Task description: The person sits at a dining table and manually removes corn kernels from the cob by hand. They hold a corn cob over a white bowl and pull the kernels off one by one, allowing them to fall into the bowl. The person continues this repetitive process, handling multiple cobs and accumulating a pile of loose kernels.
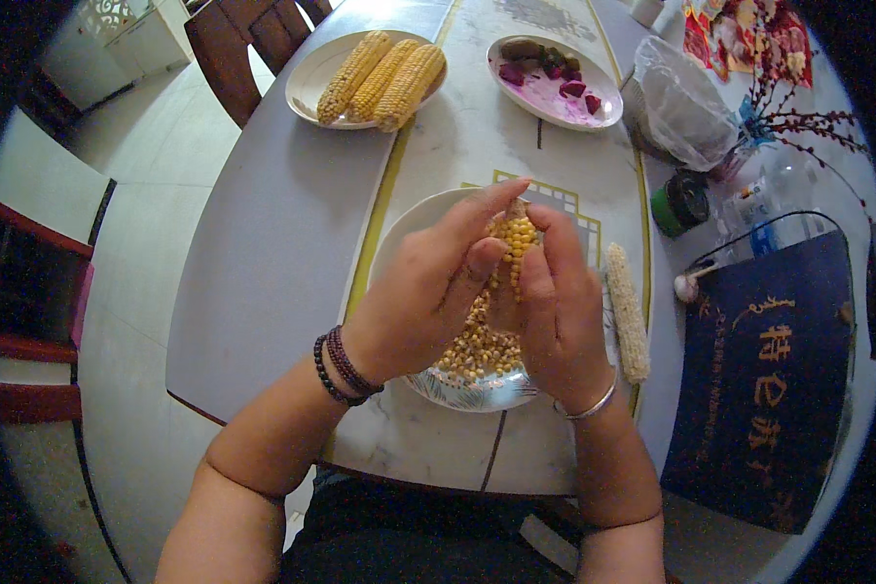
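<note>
Between my two hands I hold a partly stripped corn cob [516, 241], tilted upright over a white plate [394, 238]. Rows of yellow kernels show on its side, while the tip looks bare. My left hand [433, 277] wraps the cob from the left, its thumb against the kernels. From the right, my right hand [563, 311] closes round it, thumb also pressed on the cob. Loose corn kernels [479, 348] lie heaped in the plate below. A bare, pale cob [628, 311] rests on the table right of the plate. My palms hide the cob's lower end.
At the far left, a plate [302, 88] bears three corn cobs [380, 80]. A dish [594, 115] with dark purple pieces stands farther right. Along the right lie a plastic-lined bowl [681, 102], a green-black roll [679, 202], a clear bottle [784, 200], a garlic bulb [687, 287] and a dark bag [764, 380].
</note>
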A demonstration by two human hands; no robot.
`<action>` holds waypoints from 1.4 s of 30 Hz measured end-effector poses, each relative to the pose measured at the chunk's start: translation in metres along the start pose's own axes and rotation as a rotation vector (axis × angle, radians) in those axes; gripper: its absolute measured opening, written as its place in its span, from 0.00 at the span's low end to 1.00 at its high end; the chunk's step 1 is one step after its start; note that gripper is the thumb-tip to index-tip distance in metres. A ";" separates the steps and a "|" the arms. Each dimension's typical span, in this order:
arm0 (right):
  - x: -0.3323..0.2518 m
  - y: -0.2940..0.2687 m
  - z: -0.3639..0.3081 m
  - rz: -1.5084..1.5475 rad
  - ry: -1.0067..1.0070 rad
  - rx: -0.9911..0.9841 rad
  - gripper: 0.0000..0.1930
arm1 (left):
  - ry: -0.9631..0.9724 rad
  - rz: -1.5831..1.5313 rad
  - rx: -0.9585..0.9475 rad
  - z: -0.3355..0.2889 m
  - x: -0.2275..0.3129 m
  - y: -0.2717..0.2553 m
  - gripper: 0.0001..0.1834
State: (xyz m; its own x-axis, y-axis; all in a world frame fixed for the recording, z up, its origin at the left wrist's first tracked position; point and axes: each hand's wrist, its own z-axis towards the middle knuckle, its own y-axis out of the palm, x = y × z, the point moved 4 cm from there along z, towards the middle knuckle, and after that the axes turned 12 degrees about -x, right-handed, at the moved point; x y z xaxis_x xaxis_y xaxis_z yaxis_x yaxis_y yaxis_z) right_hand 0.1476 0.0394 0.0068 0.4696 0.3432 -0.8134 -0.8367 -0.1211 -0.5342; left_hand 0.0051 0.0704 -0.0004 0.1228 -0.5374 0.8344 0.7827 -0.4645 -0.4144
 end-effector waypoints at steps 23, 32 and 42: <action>0.005 0.001 -0.002 0.073 -0.008 -0.080 0.22 | -0.104 0.235 -0.166 -0.004 -0.005 0.006 0.26; 0.009 -0.010 0.002 0.195 0.097 0.061 0.18 | -0.038 0.077 0.076 0.001 -0.005 -0.002 0.22; 0.013 -0.018 0.002 0.609 0.140 -0.037 0.14 | 0.136 0.140 0.140 0.002 0.004 -0.002 0.12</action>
State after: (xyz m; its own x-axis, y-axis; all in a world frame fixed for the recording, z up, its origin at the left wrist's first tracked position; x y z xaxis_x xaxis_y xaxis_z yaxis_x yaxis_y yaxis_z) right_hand 0.1689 0.0478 0.0062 -0.0537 0.0780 -0.9955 -0.9567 -0.2898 0.0289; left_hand 0.0051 0.0712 0.0047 0.1604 -0.6842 0.7114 0.8419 -0.2814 -0.4604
